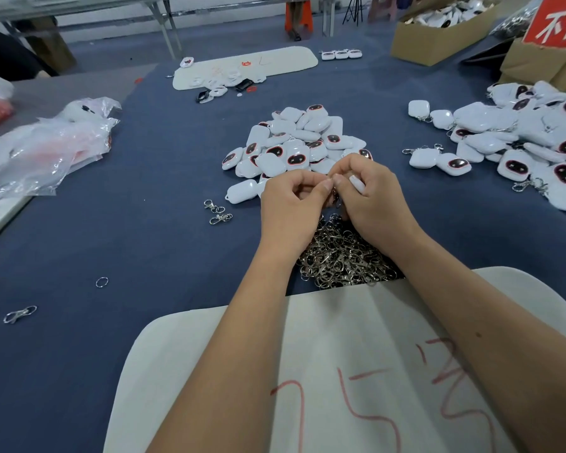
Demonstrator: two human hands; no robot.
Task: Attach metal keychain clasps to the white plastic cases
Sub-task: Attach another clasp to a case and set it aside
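Left hand point(294, 201) pinching clasp point(335, 196), right hand point(371, 194) gripping white case point(356, 184), clasp heap point(340, 256) beneath, case pile point(294, 142) behind

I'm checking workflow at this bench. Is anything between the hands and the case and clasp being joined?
Nothing visible. The right hand already grips a white case, and the left hand pinches a metal clasp right against it, above the clasp pile. The joining point itself is hidden by the fingers.

White plastic case point(356, 184) pinched upright at centre, clasp point(336, 199) dangling beneath, silver clasp pile point(343, 256) at 6 o'clock, bare case heap point(294, 142) at 12, clasped cases point(517, 142) at 2
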